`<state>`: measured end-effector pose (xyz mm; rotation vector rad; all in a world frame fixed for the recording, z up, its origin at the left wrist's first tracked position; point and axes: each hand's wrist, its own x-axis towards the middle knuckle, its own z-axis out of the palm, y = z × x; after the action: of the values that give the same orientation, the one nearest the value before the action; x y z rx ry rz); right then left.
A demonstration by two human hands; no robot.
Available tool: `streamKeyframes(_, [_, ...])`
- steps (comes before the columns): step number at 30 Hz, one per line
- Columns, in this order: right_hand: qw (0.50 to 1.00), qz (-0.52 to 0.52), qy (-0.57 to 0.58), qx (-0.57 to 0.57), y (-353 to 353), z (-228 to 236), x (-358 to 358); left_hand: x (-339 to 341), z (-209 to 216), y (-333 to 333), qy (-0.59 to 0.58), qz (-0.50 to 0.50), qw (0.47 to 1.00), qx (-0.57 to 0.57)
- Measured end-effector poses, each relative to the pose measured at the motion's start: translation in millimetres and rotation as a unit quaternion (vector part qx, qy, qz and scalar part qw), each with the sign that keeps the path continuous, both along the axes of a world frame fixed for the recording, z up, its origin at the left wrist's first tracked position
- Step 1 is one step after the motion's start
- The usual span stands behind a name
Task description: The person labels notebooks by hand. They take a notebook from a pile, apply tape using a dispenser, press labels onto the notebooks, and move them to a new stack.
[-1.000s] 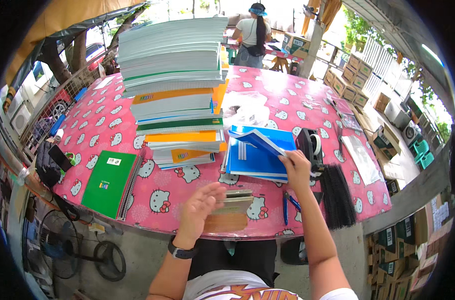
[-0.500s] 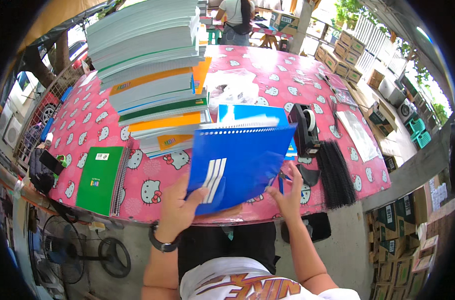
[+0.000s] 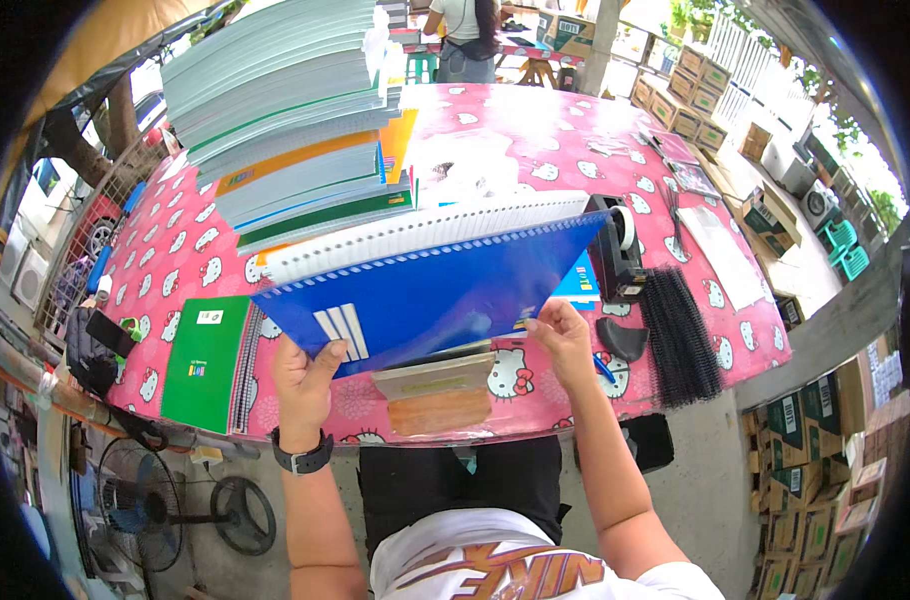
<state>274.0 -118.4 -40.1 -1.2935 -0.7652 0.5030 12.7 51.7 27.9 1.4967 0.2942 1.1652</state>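
Observation:
A blue-covered notebook [image 3: 445, 290] is held tilted over the near side of the table, its punched edge facing away and white pages showing behind the cover. My left hand [image 3: 307, 385] grips its lower left edge, thumb on the cover near white stripes. My right hand [image 3: 565, 340] pinches the lower right corner. Beneath the notebook, near the table edge, lies a wooden block [image 3: 440, 410]. Beside my right hand are a dark wedge-shaped piece [image 3: 623, 340] and a blue-handled tool [image 3: 604, 368]. Another blue cover [image 3: 579, 282] lies partly hidden behind the notebook.
A tall stack of notebooks [image 3: 285, 130] rises at the back left. A green spiral notebook [image 3: 203, 365] lies left. At right are a black tape dispenser [image 3: 615, 250], a bundle of black binding coils [image 3: 680, 340] and a clear plastic sheet [image 3: 720, 258]. A person [image 3: 465, 40] stands far off.
The notebook has turned and tilted, its punched edge now stretching wider, with more white pages in sight. My left hand has moved left with it. The wooden block has come into view.

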Motion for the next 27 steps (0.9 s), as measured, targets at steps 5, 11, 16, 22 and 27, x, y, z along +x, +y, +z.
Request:
streamKeyframes(5, [0.999,0.023,0.036,-0.009,-1.9,11.7,-13.4,-4.5,-2.5,-1.1,-0.012,-0.017,1.0,-0.013])
streamKeyframes(11, [0.999,0.013,0.019,0.029,-11.6,9.3,-12.7,-2.0,0.3,-2.5,-0.034,-0.009,0.999,-0.011])
streamKeyframes(16, [1.0,0.0,0.003,0.011,-13.7,-6.6,-8.8,0.7,-5.1,0.6,0.011,-0.026,0.999,-0.016])
streamKeyframes(22, [0.998,0.014,0.048,-0.024,-13.5,-12.4,-18.2,-6.7,-10.2,2.3,0.054,-0.023,0.998,-0.032])
streamKeyframes(27, [0.989,0.03,-0.036,-0.14,-25.9,-39.8,-15.2,-4.0,-16.8,-0.8,0.034,-0.009,0.998,-0.044])
